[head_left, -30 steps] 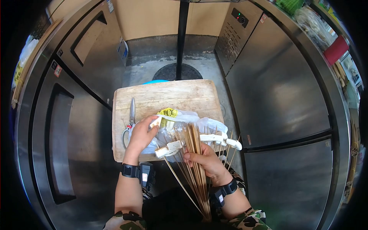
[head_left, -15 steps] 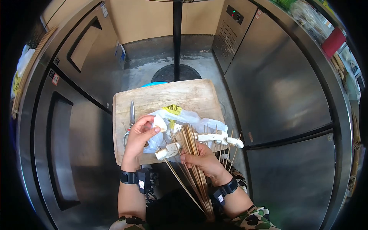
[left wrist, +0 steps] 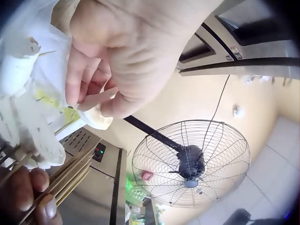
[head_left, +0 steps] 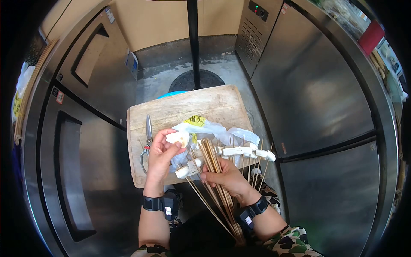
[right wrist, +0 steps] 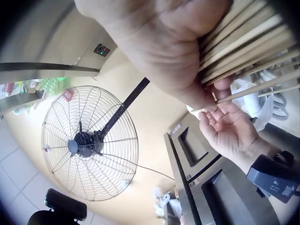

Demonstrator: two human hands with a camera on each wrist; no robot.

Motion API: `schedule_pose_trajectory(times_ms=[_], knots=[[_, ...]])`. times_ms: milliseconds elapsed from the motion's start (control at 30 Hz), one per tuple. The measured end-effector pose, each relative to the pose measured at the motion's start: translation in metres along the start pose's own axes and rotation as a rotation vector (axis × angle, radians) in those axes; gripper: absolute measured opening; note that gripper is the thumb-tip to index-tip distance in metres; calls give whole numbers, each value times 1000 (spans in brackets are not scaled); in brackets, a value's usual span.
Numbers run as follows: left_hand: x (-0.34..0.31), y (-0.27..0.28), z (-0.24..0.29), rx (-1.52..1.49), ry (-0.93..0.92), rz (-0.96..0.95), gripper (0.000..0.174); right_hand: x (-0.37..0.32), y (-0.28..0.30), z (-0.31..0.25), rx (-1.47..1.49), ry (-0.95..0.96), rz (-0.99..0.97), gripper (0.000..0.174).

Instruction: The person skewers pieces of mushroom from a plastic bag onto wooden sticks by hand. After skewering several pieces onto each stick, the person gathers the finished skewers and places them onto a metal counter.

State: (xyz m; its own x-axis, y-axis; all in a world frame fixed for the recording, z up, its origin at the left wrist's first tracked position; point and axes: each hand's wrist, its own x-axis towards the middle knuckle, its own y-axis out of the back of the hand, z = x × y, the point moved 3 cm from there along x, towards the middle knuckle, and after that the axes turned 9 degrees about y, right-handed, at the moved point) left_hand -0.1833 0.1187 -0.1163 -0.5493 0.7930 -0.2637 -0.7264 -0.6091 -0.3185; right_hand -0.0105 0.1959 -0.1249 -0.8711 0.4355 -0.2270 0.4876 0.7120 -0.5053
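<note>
Between thumb and fingers, the left hand (head_left: 160,160) pinches a white, flat-sided piece (head_left: 179,138) above the plastic bag (head_left: 205,127). The right hand (head_left: 229,177) grips a thick bundle of bamboo skewers (head_left: 214,165), their points up. White pieces threaded on skewers (head_left: 237,151) fan out on both sides of that bundle. In the left wrist view the left hand (left wrist: 136,51) holds the pale piece (left wrist: 97,117) near the threaded pieces (left wrist: 35,126). The right wrist view shows the right hand (right wrist: 164,47) round the skewers (right wrist: 248,42), largely hiding the left hand's piece.
Scissors (head_left: 148,137) lie on the left of the wooden board (head_left: 188,103). Steel cabinets (head_left: 102,167) stand left and right (head_left: 317,94). Behind the board rises a black pole (head_left: 193,47) on a round base; wrist views show a caged fan (left wrist: 190,161).
The left hand has lifted the white piece from the bag and turned it, bringing it slightly right, closer to the skewers. The right hand keeps its grip on the bundle. The head view has shifted slightly.
</note>
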Motion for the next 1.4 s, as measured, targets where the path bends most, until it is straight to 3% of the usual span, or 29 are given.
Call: schedule_pose_trajectory(times_ms=[633,733,833,1133,1233,1400], knots=[[-15,-11,2,141,-260,9,30,1,1,2,24,-2,-16,14],[-23,-17,4,213,-204,68,30,1,1,2,31,4,-9,14],[-25,-19,3,267,-265,-3,28,-1,2,1,31,20,-3,15],[-33,-26,4,182,-145,-22,28,-5,6,-4,41,35,-21,15],[-35,-30,7,340,-304,-36,29,-6,6,-6,69,37,-28,15],[-49,-42,15,456,-349,-12,28,-7,9,-7,106,44,-69,16]])
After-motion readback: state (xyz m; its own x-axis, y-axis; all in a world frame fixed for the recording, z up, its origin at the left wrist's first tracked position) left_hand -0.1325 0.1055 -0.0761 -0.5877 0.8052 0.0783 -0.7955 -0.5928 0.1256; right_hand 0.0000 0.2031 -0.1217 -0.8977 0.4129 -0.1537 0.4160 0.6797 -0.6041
